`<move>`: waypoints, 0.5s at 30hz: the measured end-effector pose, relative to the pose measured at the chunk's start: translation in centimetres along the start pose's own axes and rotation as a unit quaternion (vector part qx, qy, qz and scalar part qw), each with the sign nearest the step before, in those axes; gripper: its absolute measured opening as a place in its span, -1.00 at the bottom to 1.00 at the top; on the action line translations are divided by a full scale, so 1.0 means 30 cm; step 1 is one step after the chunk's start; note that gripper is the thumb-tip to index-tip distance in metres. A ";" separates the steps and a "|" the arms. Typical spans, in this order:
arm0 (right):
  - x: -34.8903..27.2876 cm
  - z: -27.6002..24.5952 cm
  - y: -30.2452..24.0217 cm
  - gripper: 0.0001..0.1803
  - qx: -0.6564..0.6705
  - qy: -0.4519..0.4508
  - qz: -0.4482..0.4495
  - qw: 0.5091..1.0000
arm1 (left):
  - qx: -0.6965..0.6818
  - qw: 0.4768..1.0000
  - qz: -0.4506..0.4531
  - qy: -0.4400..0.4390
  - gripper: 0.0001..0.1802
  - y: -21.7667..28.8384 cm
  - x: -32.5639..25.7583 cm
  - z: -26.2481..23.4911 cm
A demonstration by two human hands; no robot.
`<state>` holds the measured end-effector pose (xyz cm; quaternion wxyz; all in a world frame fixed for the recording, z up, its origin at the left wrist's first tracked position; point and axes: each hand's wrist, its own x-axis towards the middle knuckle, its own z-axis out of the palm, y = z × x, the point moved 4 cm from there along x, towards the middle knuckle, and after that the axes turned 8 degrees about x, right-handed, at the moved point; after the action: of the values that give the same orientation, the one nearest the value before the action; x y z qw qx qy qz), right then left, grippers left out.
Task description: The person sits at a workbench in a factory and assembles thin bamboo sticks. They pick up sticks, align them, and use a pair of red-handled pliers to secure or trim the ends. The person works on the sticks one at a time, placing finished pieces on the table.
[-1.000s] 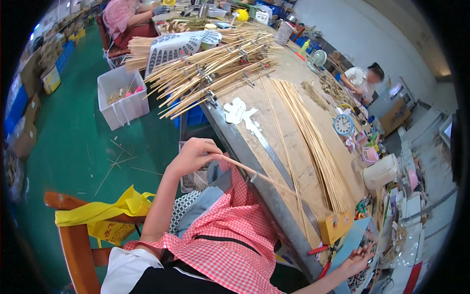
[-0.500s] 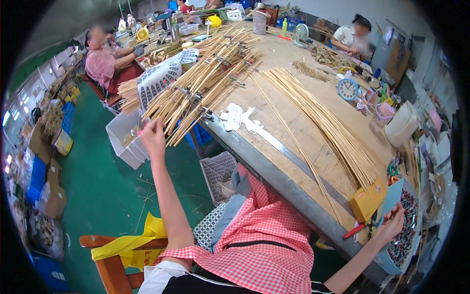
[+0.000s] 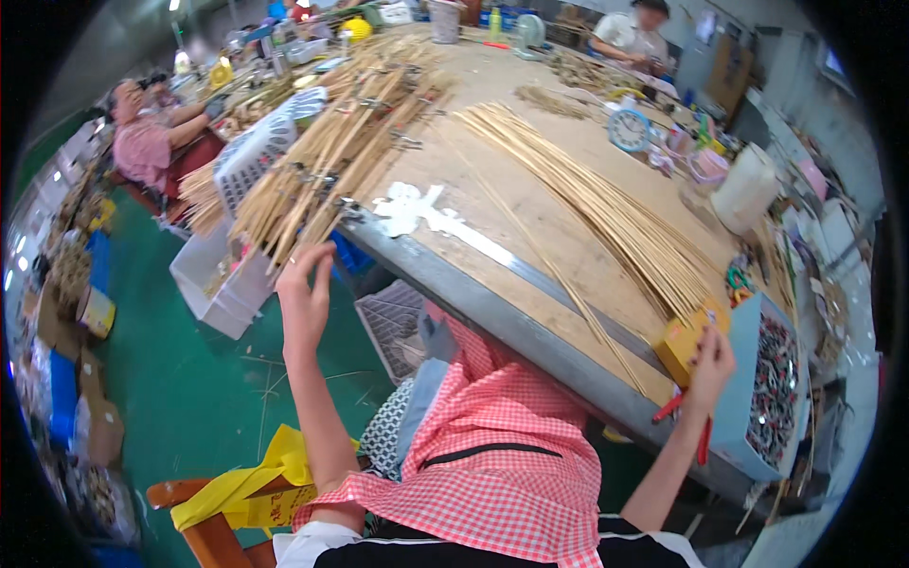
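Note:
My left hand (image 3: 305,298) hangs just below the near ends of a big pile of thin wooden sticks (image 3: 355,133). Its thumb and fingers are bent and apart, with no object visible between them. Small dark metal pieces are fixed along that pile. My right hand (image 3: 710,367) is raised between a yellow box (image 3: 684,346) and a light blue box (image 3: 734,402) of small dark and red parts (image 3: 772,393). Its fingers are closed together; anything in them is too small to make out. Beneath the right wrist lies a red-handled tool (image 3: 668,407), partly hidden.
A loose bundle of long sticks (image 3: 587,208) lies across the table beside a metal ruler (image 3: 530,275). White paper cutouts (image 3: 402,208) rest near the table edge. A white bin (image 3: 218,293) stands at left. Two co-workers (image 3: 156,142) (image 3: 630,40) sit beyond.
My right hand has come up and leftward, out of the parts box. The left hand has dropped slightly from the stick ends and its fingers have parted. The whole view has shifted.

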<state>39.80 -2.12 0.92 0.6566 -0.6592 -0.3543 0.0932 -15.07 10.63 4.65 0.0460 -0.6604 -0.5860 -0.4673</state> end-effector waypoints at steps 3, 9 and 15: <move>-0.023 0.105 -0.025 -0.80 -0.052 -0.079 -0.020 0.995 | -0.091 0.989 0.022 -0.114 -0.86 0.058 -0.109 0.138; -0.202 0.350 -0.072 -0.84 -0.217 -0.291 -0.214 0.907 | -0.138 0.951 0.072 -0.267 -0.92 0.183 -0.295 0.399; -0.226 0.414 -0.071 -0.81 -0.305 -0.285 -0.188 0.889 | -0.139 0.936 0.075 -0.316 -0.89 0.236 -0.305 0.397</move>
<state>26.79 3.57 -0.92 0.2990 -0.6929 -0.6549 0.0391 -1.45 9.00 -4.71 -0.1984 -0.8160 -0.4482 -0.3064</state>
